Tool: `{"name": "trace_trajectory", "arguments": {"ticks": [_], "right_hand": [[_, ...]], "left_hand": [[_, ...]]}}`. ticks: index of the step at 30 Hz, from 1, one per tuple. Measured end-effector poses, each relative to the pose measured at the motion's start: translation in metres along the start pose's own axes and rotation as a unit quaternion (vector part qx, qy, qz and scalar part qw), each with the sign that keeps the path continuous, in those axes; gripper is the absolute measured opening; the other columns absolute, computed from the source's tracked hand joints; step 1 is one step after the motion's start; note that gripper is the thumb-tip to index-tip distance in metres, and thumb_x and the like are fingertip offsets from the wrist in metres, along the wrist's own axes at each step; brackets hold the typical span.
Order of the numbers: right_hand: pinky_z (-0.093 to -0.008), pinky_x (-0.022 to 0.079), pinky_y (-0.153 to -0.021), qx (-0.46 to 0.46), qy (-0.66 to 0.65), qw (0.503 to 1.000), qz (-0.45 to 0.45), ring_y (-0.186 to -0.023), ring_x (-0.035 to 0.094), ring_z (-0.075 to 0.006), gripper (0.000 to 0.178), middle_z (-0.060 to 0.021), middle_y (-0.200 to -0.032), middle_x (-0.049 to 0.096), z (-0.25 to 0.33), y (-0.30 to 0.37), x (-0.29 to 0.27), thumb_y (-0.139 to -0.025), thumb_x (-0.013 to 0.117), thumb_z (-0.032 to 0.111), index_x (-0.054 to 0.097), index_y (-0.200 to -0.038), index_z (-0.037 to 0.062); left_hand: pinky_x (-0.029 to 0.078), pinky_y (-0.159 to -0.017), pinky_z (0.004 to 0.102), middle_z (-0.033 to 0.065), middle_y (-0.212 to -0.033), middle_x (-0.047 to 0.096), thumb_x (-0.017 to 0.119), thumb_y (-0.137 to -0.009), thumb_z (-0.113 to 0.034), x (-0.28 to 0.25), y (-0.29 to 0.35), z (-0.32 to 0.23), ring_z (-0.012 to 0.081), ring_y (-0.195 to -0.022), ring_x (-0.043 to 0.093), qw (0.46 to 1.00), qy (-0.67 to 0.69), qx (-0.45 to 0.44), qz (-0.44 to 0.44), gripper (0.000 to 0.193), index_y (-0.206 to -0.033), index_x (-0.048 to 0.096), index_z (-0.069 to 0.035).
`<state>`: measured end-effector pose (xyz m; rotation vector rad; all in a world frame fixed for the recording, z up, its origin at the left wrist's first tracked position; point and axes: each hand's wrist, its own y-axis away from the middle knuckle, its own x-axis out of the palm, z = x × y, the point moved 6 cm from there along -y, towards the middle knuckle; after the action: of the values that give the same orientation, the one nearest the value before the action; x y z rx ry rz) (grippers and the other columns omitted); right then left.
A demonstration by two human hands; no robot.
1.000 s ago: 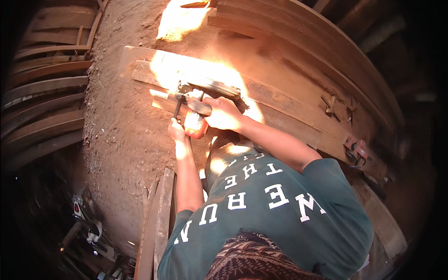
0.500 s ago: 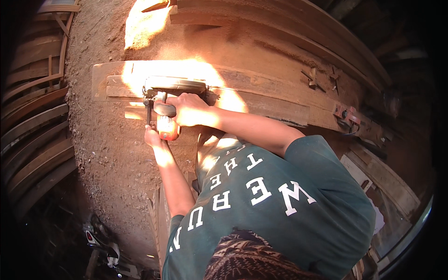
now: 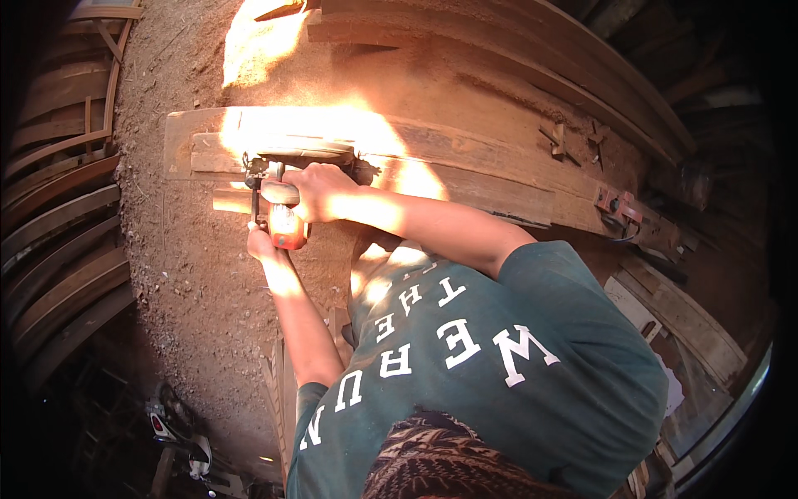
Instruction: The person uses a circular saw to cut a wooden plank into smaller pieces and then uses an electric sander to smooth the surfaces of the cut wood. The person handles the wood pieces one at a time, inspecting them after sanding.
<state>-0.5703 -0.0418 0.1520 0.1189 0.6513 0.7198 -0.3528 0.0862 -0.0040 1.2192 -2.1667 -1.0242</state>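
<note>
A circular saw [image 3: 287, 230] with an orange motor housing rests on a long wooden plank [image 3: 490, 194]. My right hand [image 3: 327, 193] is closed around the saw's handle; its palm side is hidden. Close to the saw's near side, my left hand [image 3: 260, 241] is closed on the end of a dark rod [image 3: 254, 204] that runs from the saw's front. The blade is out of sight beneath the saw. Strong sunlight washes out the plank behind the guard. A narrow strip of wood [image 3: 233, 200] sticks out left of the rod.
A red power tool [image 3: 613, 202] with a cord lies farther right on the planks. Large boards [image 3: 499, 50] covered in sawdust stretch across the far side. Curved timber pieces [image 3: 66, 241] are stacked at the left. A motorbike [image 3: 166, 424] stands at the lower left.
The saw has slid a little to the left along the plank. Both my hands have moved left with it and keep their hold.
</note>
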Motion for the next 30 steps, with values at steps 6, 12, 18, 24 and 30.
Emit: {"name": "trace_trajectory", "arguments": {"ticks": [6,12,18,24,30], "right_hand": [[-0.0508,0.059,-0.090,-0.010,-0.020,0.999,0.024,-0.100,0.074,-0.0375,0.066,-0.0172,-0.098,0.077,0.011,-0.015,0.001,-0.078,0.078,0.034,0.065,-0.142,0.0230],[-0.0527,0.059,-0.078,-0.074,-0.066,0.994,-0.034,-0.086,0.074,-0.0416,0.041,-0.0208,-0.087,0.074,0.025,-0.029,0.013,-0.076,0.075,0.025,0.067,-0.113,0.0101],[-0.0532,0.058,-0.070,-0.111,-0.035,0.992,-0.045,-0.078,0.073,-0.0431,0.034,-0.0207,-0.083,0.073,0.068,0.036,0.001,-0.074,0.079,0.021,0.065,-0.100,0.0057],[-0.0488,0.057,-0.060,-0.262,0.021,0.964,0.039,-0.071,0.073,-0.0386,0.037,-0.0163,-0.074,0.071,0.107,0.103,-0.006,-0.075,0.084,0.028,0.065,-0.098,0.0056],[-0.0508,0.058,-0.065,-0.280,0.077,0.947,0.139,-0.075,0.073,-0.0393,0.041,-0.0173,-0.079,0.072,0.112,0.159,0.028,-0.072,0.085,0.028,0.064,-0.098,0.0052]], "left_hand": [[0.063,-0.084,0.0495,0.0181,-0.115,0.063,0.034,-0.114,-0.029,-0.006,-0.016,-0.015,0.0307,-0.099,0.070,1.000,-0.017,0.013,-0.002,0.043,-0.125,0.052,0.009],[0.065,-0.078,0.0459,0.0138,-0.097,0.064,0.041,-0.114,-0.029,-0.011,-0.022,-0.045,0.0279,-0.085,0.071,0.999,0.025,0.036,-0.005,0.036,-0.113,0.055,0.004],[0.048,-0.109,0.0612,0.0254,-0.137,0.058,0.031,-0.113,-0.041,-0.015,0.036,-0.045,0.0420,-0.126,0.060,0.991,0.086,0.012,0.106,0.054,-0.137,0.051,0.003],[0.052,-0.111,0.0478,0.0163,-0.139,0.066,0.052,-0.110,-0.030,-0.019,0.142,-0.013,0.0315,-0.125,0.065,0.950,0.176,0.065,0.251,0.047,-0.147,0.055,-0.002],[0.052,-0.110,0.0474,0.0180,-0.136,0.066,0.049,-0.112,-0.030,-0.115,0.185,0.088,0.0299,-0.122,0.067,0.978,0.195,0.070,0.026,0.042,-0.139,0.057,0.001]]}}
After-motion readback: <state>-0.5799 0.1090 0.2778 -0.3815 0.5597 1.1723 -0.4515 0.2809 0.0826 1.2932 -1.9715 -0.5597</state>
